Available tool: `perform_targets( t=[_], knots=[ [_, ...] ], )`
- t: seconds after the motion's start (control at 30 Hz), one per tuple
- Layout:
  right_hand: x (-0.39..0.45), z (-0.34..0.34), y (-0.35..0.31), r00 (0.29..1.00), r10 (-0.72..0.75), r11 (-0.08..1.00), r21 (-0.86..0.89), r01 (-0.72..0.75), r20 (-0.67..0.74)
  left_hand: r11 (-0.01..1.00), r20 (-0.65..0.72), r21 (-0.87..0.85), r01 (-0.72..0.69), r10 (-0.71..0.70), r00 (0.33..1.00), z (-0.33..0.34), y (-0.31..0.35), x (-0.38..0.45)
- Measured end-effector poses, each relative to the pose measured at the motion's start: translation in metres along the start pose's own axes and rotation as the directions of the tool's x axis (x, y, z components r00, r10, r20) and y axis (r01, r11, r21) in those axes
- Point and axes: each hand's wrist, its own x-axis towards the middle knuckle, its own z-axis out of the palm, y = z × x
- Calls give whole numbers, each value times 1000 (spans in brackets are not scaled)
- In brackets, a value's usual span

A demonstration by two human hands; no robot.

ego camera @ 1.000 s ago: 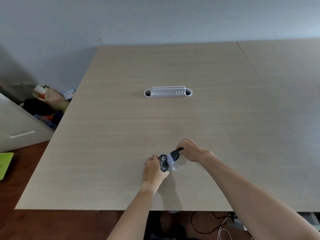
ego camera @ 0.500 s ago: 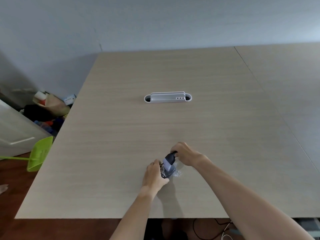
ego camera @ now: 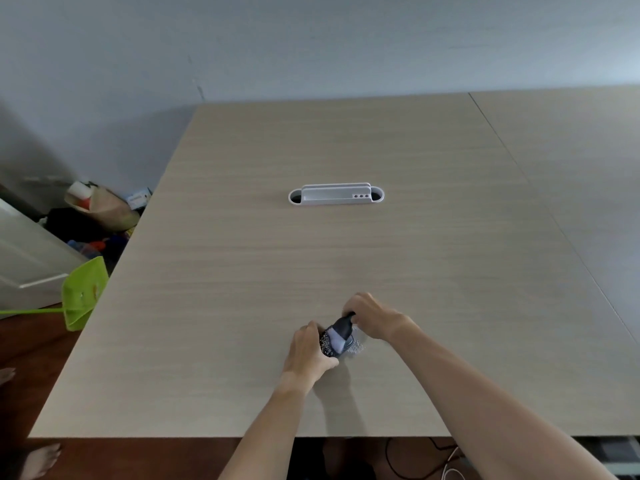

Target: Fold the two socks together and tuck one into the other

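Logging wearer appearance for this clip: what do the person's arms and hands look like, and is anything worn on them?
Both forearms are bare as far as the frame shows, with no sleeves in view. The left hand and right hand wear no gloves, and no watch, bracelet or ring is visible on either. No markings can be made out.

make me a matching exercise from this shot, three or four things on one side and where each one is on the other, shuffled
Things:
1. small brush
2. white cable tray
3. green dustpan
4. brown paper bag

Places:
A. set in the middle of the table
B. by the wall, past the table's far left corner
C. between the left hand and the right hand
D. off the table's left edge, on a long green handle

Pairs: 1-C, 2-A, 3-D, 4-B
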Motion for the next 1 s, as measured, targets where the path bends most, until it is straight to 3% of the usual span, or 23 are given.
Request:
perform_targets(
  t=[0.17, 0.27, 0.37, 0.47, 0.57, 0.8, 1.0],
  knots=[
    [-9, -11, 5, 989, 103, 990, -87, -112, -103, 1000, -2, -16, -3, 3, 1000, -1, 1, -2],
    [3, -10, 5, 997, 45, 999, 8, -44, -68, 1000, -8, -11, 4, -4, 1000, -1, 1, -2],
    [3, -2, -7, 1000, -20, 1000, -12, 21, 23, 999, -19, -35, 13, -13, 1000, -1, 2, -4],
    [-3, 1, -5, 997, 1, 998, -68, -6, -76, 999, -40, -38, 22, -24, 999, 0, 0, -4],
    [-9, -5, 0, 973, 119, 987, -81, -137, -196, 998, -59, -61, 24, -27, 998, 2, 0, -5],
    [0, -4, -9, 1000, -9, 999, -54, 9, -7, 998, -91, -60, 34, -40, 995, 2, 2, -7],
    [-7, -10, -9, 987, 111, 973, -188, -132, -116, 998, -81, -61, 23, -28, 996, 3, -1, -5]
  ],
)
